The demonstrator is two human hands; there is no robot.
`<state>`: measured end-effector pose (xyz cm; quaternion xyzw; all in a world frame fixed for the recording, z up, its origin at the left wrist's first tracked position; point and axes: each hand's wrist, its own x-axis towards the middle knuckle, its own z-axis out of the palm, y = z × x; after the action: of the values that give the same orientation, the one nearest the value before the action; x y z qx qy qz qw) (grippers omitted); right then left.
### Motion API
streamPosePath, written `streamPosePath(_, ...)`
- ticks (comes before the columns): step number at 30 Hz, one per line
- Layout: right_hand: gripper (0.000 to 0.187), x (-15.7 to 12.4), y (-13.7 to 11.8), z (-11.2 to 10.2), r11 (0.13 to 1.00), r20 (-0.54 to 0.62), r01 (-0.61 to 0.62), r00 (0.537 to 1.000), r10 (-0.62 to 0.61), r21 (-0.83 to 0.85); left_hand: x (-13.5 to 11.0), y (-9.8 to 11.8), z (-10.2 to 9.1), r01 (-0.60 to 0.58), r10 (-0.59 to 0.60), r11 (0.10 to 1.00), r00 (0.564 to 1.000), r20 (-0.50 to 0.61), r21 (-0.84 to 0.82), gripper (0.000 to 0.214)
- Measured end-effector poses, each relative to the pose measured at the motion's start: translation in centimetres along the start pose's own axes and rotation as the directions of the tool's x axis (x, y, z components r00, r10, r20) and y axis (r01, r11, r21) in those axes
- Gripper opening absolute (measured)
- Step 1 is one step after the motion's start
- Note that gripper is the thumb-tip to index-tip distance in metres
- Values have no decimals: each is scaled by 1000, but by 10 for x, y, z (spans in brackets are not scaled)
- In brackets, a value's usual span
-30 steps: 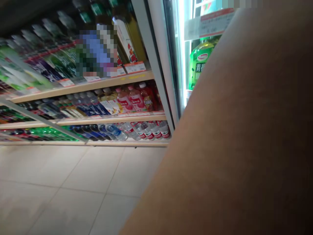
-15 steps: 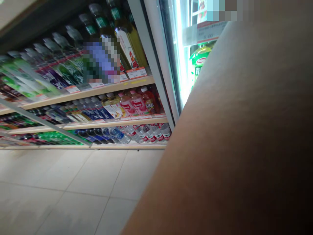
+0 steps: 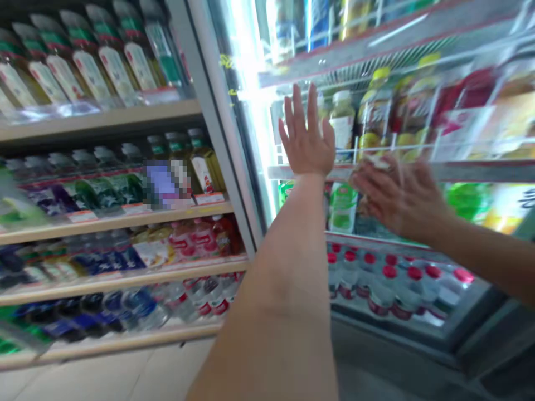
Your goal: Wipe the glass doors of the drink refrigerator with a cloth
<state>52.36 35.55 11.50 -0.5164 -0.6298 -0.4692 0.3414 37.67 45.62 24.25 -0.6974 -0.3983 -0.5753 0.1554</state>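
My left hand is stretched far forward with its fingers spread, and it seems to lie flat on the glass door of a lit drinks cooler. To its right and a little lower is my right hand, blurred by motion. Its fingers press a crumpled whitish cloth to the glass; most of the cloth is hidden under them. Behind the glass, near my hands, stand a white-capped bottle, yellow-capped bottles and a green-labelled bottle.
Open wooden shelves with rows of bottles stand to the left, divided from the cooler by a grey upright. Red-capped water bottles fill the cooler's bottom. Pale floor tiles lie below.
My view has swung up and to the right. A forearm that covered the right side now reaches away from me, and both hands have come into view at the cooler.
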Motion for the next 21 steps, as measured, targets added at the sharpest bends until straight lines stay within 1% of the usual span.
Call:
streamPosePath(1, 46, 13, 16, -13, 988, 57, 152, 987, -150, -29, -2, -4, 5, -33, 31, 997, 999, -33, -63, 57)
streamPosePath(2, 52, 26, 31, -24, 957, 121, 284, 953, -276, -52, -2, -7, 11, -60, 52, 993, 996, -74, -106, 58)
streamPosePath(3, 57, 40, 44, -35, 929, 169, 362, 923, -346, -76, -1, -10, 17, -81, 66, 987, 991, -114, -135, 58)
streamPosePath(4, 60, 53, 55, -44, 925, 177, 363, 923, -341, -114, 1, -11, 23, -101, 76, 982, 985, -154, -157, 57)
streamPosePath(5, 62, 67, 63, -52, 940, 146, 302, 949, -280, -158, 4, -12, 27, -119, 89, 978, 981, -173, -171, 57)
streamPosePath(7, 65, 87, 73, -63, 968, 40, 119, 993, -113, -222, 7, -14, 31, -135, 97, 973, 975, -200, -187, 58)
streamPosePath(8, 66, 93, 73, -65, 970, -17, 35, 999, -41, -240, 8, -14, 31, -142, 101, 972, 973, -209, -190, 58)
streamPosePath(9, 67, 94, 71, -64, 968, -59, -21, 998, 6, -251, 9, -15, 31, -146, 104, 971, 971, -217, -189, 59)
streamPosePath(10, 67, 91, 68, -62, 966, -76, -34, 997, 15, -257, 9, -15, 31, -152, 109, 971, 968, -224, -185, 59)
streamPosePath(11, 67, 85, 63, -58, 965, -63, -3, 998, -14, -261, 9, -16, 31, -159, 115, 971, 966, -230, -180, 59)
streamPosePath(12, 66, 78, 59, -53, 963, -14, 81, 996, -88, -257, 9, -16, 31, -165, 121, 970, 965, -234, -176, 60)
streamPosePath(13, 64, 71, 56, -49, 946, 53, 219, 976, -212, -239, 9, -16, 31, -171, 127, 970, 963, -237, -175, 60)
streamPosePath(14, 62, 67, 55, -47, 911, 111, 351, 936, -334, -215, 10, -16, 31, -174, 129, 969, 962, -239, -177, 60)
streamPosePath(15, 60, 67, 56, -47, 872, 155, 451, 891, -426, -191, 10, -16, 32, -173, 127, 968, 962, -241, -181, 60)
streamPosePath(16, 59, 72, 60, -50, 849, 176, 497, 865, -469, -181, 10, -16, 32, -170, 122, 967, 962, -243, -187, 60)
streamPosePath(17, 59, 82, 66, -55, 857, 168, 479, 876, -453, -190, 10, -16, 32, -167, 117, 967, 962, -245, -192, 60)
streamPosePath(18, 60, 96, 73, -62, 891, 130, 400, 916, -380, -214, 11, -16, 31, -164, 113, 967, 962, -248, -197, 60)
streamPosePath(19, 62, 111, 80, -69, 931, 69, 272, 962, -264, -242, 11, -16, 31, -164, 111, 966, 962, -249, -200, 60)
streamPosePath(20, 63, 126, 86, -75, 957, -7, 128, 991, -135, -261, 11, -15, 31, -165, 111, 965, 962, -250, -204, 60)
streamPosePath(21, 63, 138, 90, -78, 963, -77, 0, 997, -22, -269, 11, -15, 31, -167, 113, 964, 962, -250, -207, 60)
